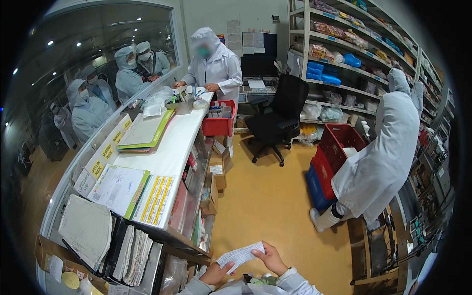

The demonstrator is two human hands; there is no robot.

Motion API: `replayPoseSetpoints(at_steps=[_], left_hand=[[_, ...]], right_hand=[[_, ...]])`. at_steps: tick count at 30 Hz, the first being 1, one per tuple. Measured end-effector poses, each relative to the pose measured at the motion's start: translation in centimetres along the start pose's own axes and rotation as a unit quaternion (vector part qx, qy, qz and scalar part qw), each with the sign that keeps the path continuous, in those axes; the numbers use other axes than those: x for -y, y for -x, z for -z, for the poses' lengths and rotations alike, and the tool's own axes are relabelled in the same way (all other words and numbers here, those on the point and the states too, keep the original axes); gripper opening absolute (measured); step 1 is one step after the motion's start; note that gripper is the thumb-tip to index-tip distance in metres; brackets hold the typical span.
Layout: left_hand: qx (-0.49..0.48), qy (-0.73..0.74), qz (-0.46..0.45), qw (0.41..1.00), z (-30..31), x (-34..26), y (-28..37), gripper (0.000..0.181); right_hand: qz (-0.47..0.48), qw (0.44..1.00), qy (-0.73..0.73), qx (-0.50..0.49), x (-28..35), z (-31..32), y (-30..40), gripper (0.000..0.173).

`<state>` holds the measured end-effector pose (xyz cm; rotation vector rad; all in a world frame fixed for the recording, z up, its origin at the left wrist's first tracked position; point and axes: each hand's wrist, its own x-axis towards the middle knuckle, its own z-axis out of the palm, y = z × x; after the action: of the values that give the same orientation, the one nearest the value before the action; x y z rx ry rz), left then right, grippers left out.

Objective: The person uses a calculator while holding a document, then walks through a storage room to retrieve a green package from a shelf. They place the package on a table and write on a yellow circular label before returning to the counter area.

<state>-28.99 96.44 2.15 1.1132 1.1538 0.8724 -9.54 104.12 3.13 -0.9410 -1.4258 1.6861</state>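
A narrow printed paper slip [241,255] is stretched between my two hands at the bottom of the head view. My left hand [217,273] pinches its lower left end, thumb on top. The upper right end is gripped by my right hand [272,260], also with the thumb over the paper. The slip bears small writing that I cannot read. Below it, a greenish thing [263,280] at my front is partly hidden by my sleeves. To the left of my hands stands a white-topped counter [184,147] with shelves under it.
Binders and paper stacks [127,254] fill the counter's near end; folders [145,129] lie farther along. A person in white [217,66] writes at the far end. An office chair [276,118], stacked crates [332,162] and another person [387,147] stand ahead and right, near loaded shelves [343,62].
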Motion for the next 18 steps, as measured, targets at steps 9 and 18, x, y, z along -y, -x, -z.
replayPoseSetpoints(at_steps=[9, 18], left_hand=[[0.052, -0.029, 0.022, 0.998, -0.3, -0.1, 0.0, 0.025], [-0.081, 0.123, -0.035, 0.989, 1.8, -2.9, 1.8, 0.030]], right_hand=[[0.031, 0.997, -0.049, 0.054, 3.0, 1.3, -0.1, 0.026], [0.013, 0.992, -0.064, 0.105, 3.8, -1.6, -1.6, 0.030]])
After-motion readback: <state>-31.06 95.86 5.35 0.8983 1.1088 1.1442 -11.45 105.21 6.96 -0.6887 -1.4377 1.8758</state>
